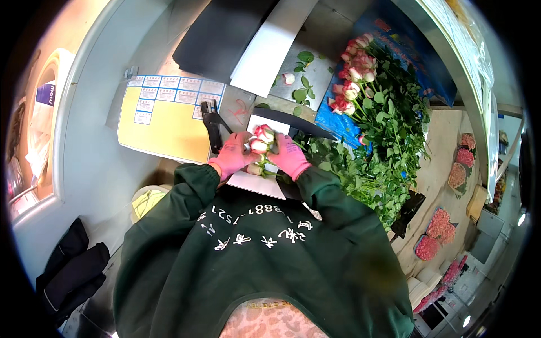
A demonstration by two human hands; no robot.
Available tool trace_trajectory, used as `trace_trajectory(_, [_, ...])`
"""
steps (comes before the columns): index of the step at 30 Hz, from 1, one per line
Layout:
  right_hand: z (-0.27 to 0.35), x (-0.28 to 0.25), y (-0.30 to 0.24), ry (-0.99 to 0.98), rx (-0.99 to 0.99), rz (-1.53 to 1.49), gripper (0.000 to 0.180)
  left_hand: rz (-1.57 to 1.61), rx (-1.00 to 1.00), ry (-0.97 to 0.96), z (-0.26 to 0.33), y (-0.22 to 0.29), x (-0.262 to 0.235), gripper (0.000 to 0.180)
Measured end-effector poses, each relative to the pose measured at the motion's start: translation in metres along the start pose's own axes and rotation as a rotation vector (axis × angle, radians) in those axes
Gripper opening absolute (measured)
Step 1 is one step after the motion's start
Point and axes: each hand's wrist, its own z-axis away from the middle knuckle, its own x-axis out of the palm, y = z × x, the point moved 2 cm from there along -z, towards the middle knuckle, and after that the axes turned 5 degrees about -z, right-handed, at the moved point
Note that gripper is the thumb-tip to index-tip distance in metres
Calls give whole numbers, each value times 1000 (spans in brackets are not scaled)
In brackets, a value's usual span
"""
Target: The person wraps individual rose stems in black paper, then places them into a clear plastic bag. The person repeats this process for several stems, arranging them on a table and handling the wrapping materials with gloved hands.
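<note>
Grey worktop [328, 42] lay before the person's dark green smock [270, 248], with a white card [257, 183] nearest its edge. Over that card, between two pink-gloved hands, sat a small cluster of pink-edged roses [262, 141]. The left hand [232, 155] curled its fingers against the blooms from one side; the right hand [290, 158] bent around the other. Whether either one pinched a stem, I could not tell. Judging by this, the step in hand was settling the blooms together; the next move seemed to call for a light, even hold from both sides, keeping the heads level and the petals uncrushed.

Just past the left hand stood a black stapler-like tool [212, 127], beside a yellow board [169, 135] bearing small printed cards. Beyond lay loose leaves [305, 93], a black sheet [217, 39] and a long white sheet [273, 50]. To the right, a heap of leafy roses [360, 67] rested on blue plastic [389, 28]; farther off, pink bunches [441, 225] stood apart.
</note>
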Motion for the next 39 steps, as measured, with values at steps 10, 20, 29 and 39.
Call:
trace_trajectory(10, [-4, -27, 8, -18, -82, 191, 33, -155, 75, 100, -29, -1, 1, 63])
trace_trajectory(20, [-19, -27, -3, -66, -256, 496, 18, -391, 358, 123, -38, 17, -7, 65])
trace_trajectory(29, [3, -169, -58, 519, -453, 233, 19, -560, 520, -250, -58, 42, -12, 43])
trace_trajectory(39, [-113, -310, 249, 728, 330, 334, 30, -567, 619, -68, -44, 59, 2, 55])
